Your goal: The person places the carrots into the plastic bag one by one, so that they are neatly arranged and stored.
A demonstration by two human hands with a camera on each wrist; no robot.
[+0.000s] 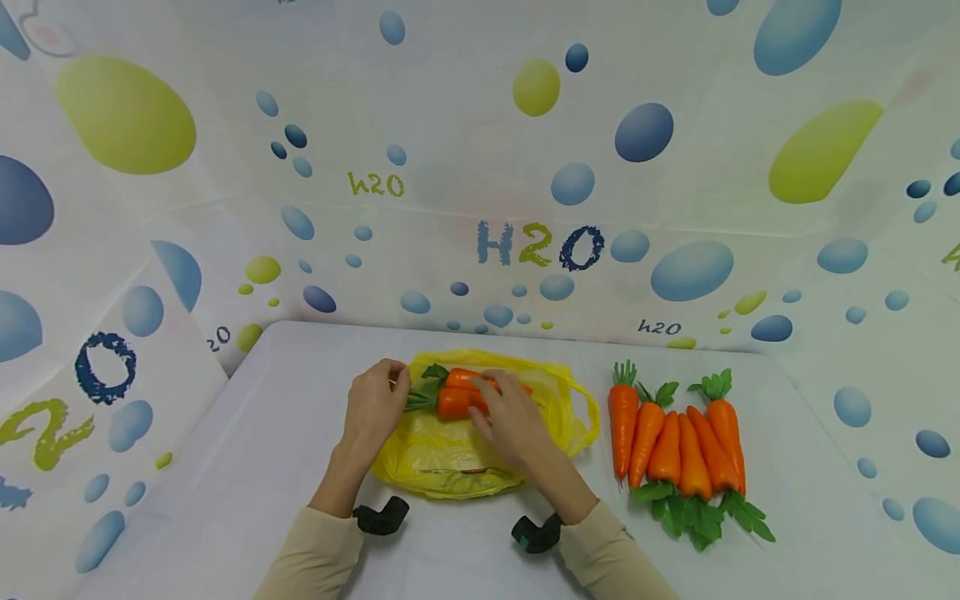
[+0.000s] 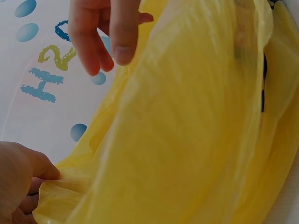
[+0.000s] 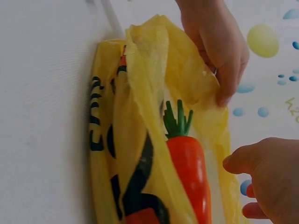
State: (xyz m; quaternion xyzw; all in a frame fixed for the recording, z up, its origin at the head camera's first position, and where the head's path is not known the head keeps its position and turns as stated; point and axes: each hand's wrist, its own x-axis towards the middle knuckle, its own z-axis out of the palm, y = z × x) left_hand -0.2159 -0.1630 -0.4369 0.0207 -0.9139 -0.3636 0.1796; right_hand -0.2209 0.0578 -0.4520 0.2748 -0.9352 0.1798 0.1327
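Note:
A yellow plastic bag (image 1: 450, 467) lies on the white table with two orange carrots (image 1: 453, 404) showing in its mouth. My left hand (image 1: 377, 406) pinches the bag's edge on the left side; the left wrist view shows the thumb and fingers of that hand (image 2: 23, 182) gathering the thin plastic. Over the carrots hovers my right hand (image 1: 513, 417), its fingers spread loosely and overlapping them in the head view. From the right wrist, one carrot (image 3: 189, 175) with a green top stands out inside the bag, and the right hand (image 3: 268, 179) appears beside the bag's rim, holding nothing.
To the right of the bag, several carrots (image 1: 663, 450) with green leaves lie side by side. The bag's loop handle (image 1: 592, 417) reaches toward them. Behind the table hangs a white cloth (image 1: 450, 108) with blue and green spots. Black wrist devices (image 1: 382, 517) sit below the hands.

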